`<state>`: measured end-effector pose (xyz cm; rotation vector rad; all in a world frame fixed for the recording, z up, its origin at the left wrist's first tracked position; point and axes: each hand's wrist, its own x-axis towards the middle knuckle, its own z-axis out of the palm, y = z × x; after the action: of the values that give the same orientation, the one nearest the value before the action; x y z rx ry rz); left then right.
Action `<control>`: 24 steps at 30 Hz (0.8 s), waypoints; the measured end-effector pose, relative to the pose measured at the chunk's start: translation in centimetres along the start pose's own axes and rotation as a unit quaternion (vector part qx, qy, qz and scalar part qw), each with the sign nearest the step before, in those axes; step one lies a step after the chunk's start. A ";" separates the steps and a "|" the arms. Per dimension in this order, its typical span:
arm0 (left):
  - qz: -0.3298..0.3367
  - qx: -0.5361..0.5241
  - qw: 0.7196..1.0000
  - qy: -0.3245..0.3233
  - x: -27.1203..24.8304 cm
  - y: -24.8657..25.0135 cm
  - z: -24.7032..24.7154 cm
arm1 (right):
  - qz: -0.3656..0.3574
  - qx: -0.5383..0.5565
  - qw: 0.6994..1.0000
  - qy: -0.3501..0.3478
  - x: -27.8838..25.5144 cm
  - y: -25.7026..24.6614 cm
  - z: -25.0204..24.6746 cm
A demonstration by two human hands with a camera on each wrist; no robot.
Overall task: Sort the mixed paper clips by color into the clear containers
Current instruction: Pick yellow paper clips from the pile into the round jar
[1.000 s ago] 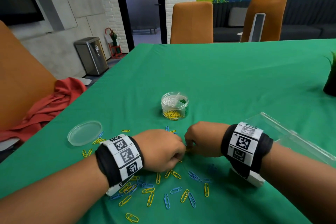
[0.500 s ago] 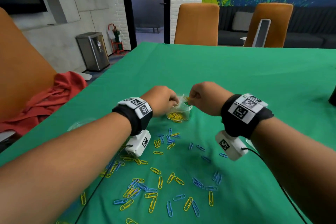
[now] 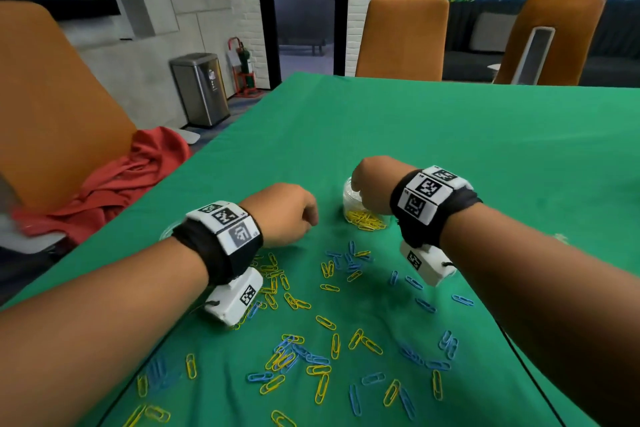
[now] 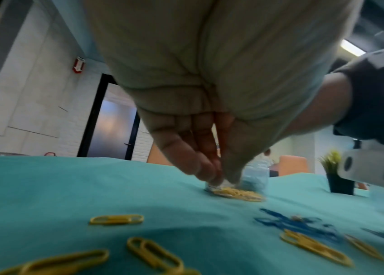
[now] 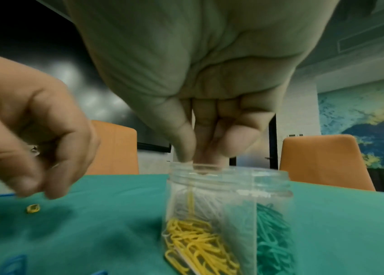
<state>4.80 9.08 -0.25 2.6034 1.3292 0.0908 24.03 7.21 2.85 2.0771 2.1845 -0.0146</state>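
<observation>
While the sorting is only partly done, a clear lid [image 3: 165, 231] can be made out at the far left of the green bench [image 3: 450, 149], mostly hidden behind the left wrist. Next to the right, the left hand [image 3: 282, 215] hangs low over the cloth with its fingers [image 4: 200, 154] drawn together and pointing down; whether anything is pinched between them cannot be told, since the tips are blurred. Loose yellow paper clips [image 3: 325, 322] and blue paper clips [image 3: 414, 282] are scattered below and between both wrists, lying flat at every angle. Further right, the divided clear jar [image 5: 228, 204] stands upright, with yellow clips in its left compartment, green ones in its right and pale ones behind. The right hand [image 3: 372, 184] is held directly above the jar mouth, fingers [image 5: 183, 141] bunched downward at the rim over the yellow section; a single yellow clip [image 5: 190, 202] is seen upright inside the jar just beneath them, its long axis vertical, seemingly released or nearly so. The next loose clips lie nearer the left hand, straight beneath its fingertips, so that hand is judged better placed for the following pick.
</observation>
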 end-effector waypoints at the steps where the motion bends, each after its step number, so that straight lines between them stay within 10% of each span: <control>1: 0.021 -0.001 0.999 -0.026 -0.7 0.2 0.1 | -0.003 0.013 1.000 0.022 -0.4 0.0 0.0; 6: 0.116 0.066 0.986 -0.098 -3.0 2.0 1.2 | -0.083 0.010 0.978 0.192 -3.0 -0.9 1.5; 16: 0.136 0.122 0.980 -0.073 -3.9 2.5 1.5 | -0.098 -0.033 0.993 -0.065 -4.7 -1.6 3.7; 24: 0.135 0.108 0.983 -0.064 -3.7 1.9 2.3 | -0.093 0.081 0.992 0.028 -4.7 -0.7 4.9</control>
<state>4.44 4.63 -1.88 2.9017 0.9874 -0.1846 24.01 2.03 -1.65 1.9647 2.4817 -0.1582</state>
